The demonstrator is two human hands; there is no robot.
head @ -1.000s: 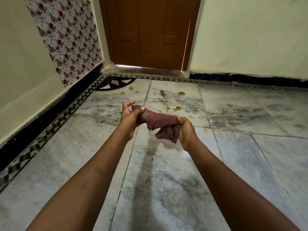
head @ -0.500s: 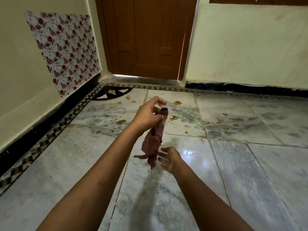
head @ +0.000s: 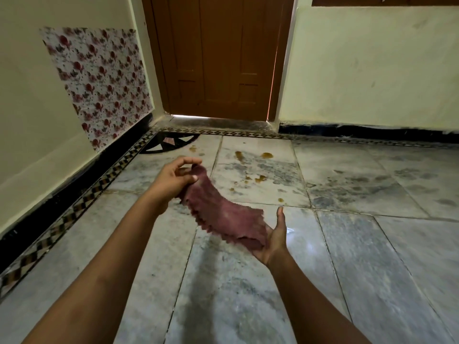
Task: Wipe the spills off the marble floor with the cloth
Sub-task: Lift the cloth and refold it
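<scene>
The marble floor (head: 248, 306) fills the lower view in large grey-veined slabs, running up to a closed brown wooden door (head: 218, 58) in the far wall. A floral-patterned panel (head: 99, 83) is fixed to the left wall above a black skirting with a chequered border strip (head: 82, 202).

The cloth (head: 221, 214), dark red with a ragged edge, is held in the air above the floor, between the two hands. Half a second ago it hung bunched and vertical from the left hand alone; it is now opened into a broad band sloping from upper left to lower right.

The left hand (head: 171, 181) pinches the upper end of the cloth between thumb and fingertips, other fingers curled. It sits at much the same height as before.

The right hand (head: 273, 237) was below the cloth with fingers spread and empty; it now lies palm up under the lower end, which drapes over the palm. The thumb stands upright and clear; the fingers are hidden beneath the fabric, so their grip cannot be told.

The spills (head: 258, 178), small amber-brown patches and drops, lie on the slabs beyond the hands, near the door, untouched by the cloth.
</scene>
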